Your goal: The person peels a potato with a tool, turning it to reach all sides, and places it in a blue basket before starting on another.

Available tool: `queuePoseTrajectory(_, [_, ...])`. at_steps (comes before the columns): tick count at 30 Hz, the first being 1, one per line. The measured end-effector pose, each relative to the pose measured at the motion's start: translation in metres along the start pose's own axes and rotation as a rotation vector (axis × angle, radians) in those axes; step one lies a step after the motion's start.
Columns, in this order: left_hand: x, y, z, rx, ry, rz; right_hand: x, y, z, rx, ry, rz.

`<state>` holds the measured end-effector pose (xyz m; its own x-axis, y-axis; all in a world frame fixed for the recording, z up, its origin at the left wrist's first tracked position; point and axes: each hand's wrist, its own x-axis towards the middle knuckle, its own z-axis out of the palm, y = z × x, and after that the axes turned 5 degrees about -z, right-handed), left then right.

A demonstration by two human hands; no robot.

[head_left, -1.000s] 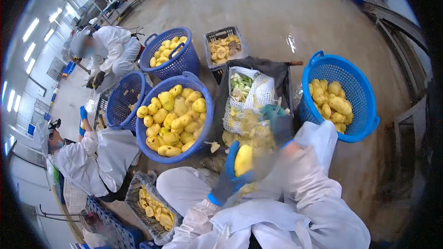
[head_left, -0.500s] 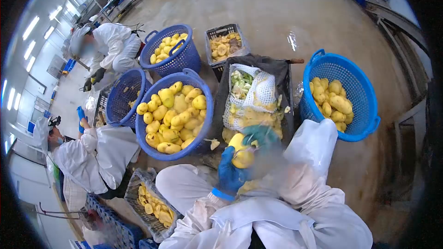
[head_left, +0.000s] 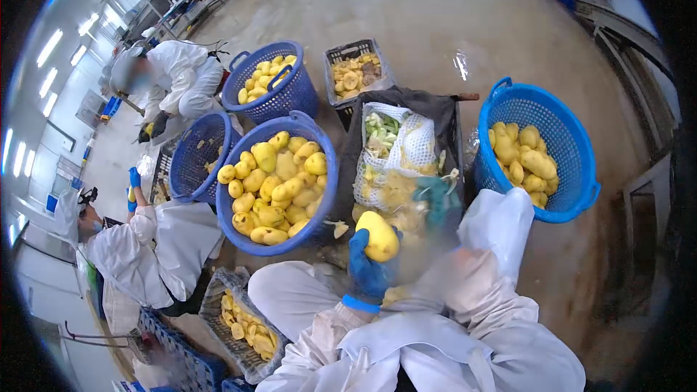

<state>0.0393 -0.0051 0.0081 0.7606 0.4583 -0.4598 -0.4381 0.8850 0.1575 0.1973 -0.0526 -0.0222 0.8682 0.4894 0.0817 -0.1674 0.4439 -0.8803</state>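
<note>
My left hand [head_left: 370,270], in a blue glove, is closed round a yellow mango [head_left: 377,237] and holds it up in front of my lap. To the right, my right hand [head_left: 434,199] in a green glove is over the near part of a crate lined with dark plastic [head_left: 351,147]. Its fingers are smeared by motion, with pale scraps beside them; I cannot tell what it holds. In that crate lie white foam netting [head_left: 414,141], green scraps [head_left: 380,133] and yellowish peelings.
Left stands a blue-purple basket [head_left: 324,207] full of mangoes; right, a blue basket [head_left: 541,105] part-filled with pale yellow ones. A crate of yellow slices [head_left: 250,330] is by my left knee. Two co-workers in white, one person [head_left: 138,250] nearer, work at left.
My right hand has moved away from the mango, rightward and up over the lined crate. My left hand still holds the mango, now more fully in view.
</note>
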Motion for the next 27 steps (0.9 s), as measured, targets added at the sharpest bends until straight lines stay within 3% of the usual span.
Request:
queuePoseTrajectory(2, [0.005,0.001,-0.003,-0.044,-0.066,-0.067,-0.021,-0.012,0.025,0.032,-0.217,-0.066])
queuePoseTrajectory(3, [0.005,-0.001,0.001,-0.026,-0.023,-0.032,-0.012,-0.021,0.022,-0.194,-0.199,-0.01])
queuePoseTrajectory(6, [-0.01,0.005,0.02,-0.154,-0.049,-0.148,0.025,0.026,-0.026,0.191,0.073,0.082])
queuePoseTrajectory(7, [-0.009,0.006,0.015,-0.091,-0.042,-0.123,0.026,0.014,-0.028,0.091,0.054,0.075])
queuePoseTrajectory(10, [-0.008,0.011,0.015,-0.131,-0.042,-0.173,-0.009,-0.022,0.005,-0.139,-0.208,0.017])
queuePoseTrajectory(12, [-0.002,0.015,-0.001,-0.016,-0.086,-0.272,-0.018,-0.029,0.018,-0.115,-0.335,-0.079])
queuePoseTrajectory(14, [-0.004,0.012,0.002,0.022,-0.029,-0.269,0.003,0.013,-0.001,0.037,-0.259,0.05])
queuePoseTrajectory(15, [-0.006,0.015,0.002,-0.007,-0.038,-0.326,0.014,0.013,-0.002,0.092,-0.199,0.103])
queuePoseTrajectory(17, [-0.008,0.015,0.004,0.022,-0.003,-0.25,0.015,0.008,-0.015,0.09,-0.235,0.205])
queuePoseTrajectory(19, [-0.006,0.013,-0.001,0.065,0.008,-0.238,-0.004,0.004,0.0,0.038,-0.41,-0.047])
queuePoseTrajectory(20, [0.0,0.015,-0.009,0.1,-0.006,-0.257,-0.018,-0.012,0.016,-0.137,-0.519,-0.206])
queuePoseTrajectory(24, [-0.003,0.015,-0.012,0.101,0.019,-0.285,0.007,0.001,-0.007,0.064,-0.234,0.026])
queuePoseTrajectory(26, [0.0,0.019,-0.01,0.119,0.016,-0.287,0.006,0.003,-0.008,0.016,-0.277,-0.003])
queuePoseTrajectory(27, [0.0,0.017,-0.012,0.121,0.022,-0.295,-0.01,0.003,0.002,-0.067,-0.401,-0.079])
